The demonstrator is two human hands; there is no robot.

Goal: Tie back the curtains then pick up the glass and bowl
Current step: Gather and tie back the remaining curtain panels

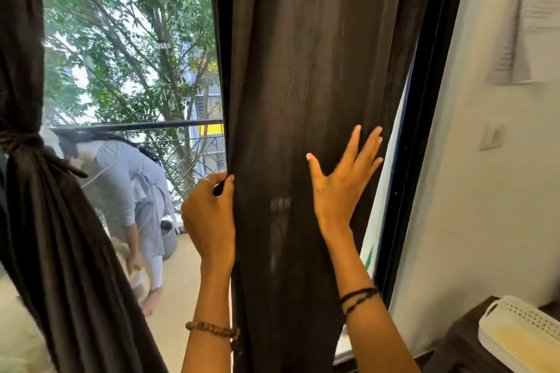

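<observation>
A dark brown right curtain (306, 70) hangs loose in front of the window. My left hand (210, 218) grips its left edge, fingers curled round the fabric. My right hand (342, 179) lies flat on the curtain's front near its right side, fingers spread and straight. The left curtain (45, 221) is bunched and bound with a knotted tie (21, 142) at the far left. No glass or bowl is in view.
Behind the window glass a person (133, 191) bends over on a balcony with a black railing (136, 126). A black window frame (421, 130) and a white wall stand to the right. A white perforated tray (521, 333) sits on a dark surface at bottom right.
</observation>
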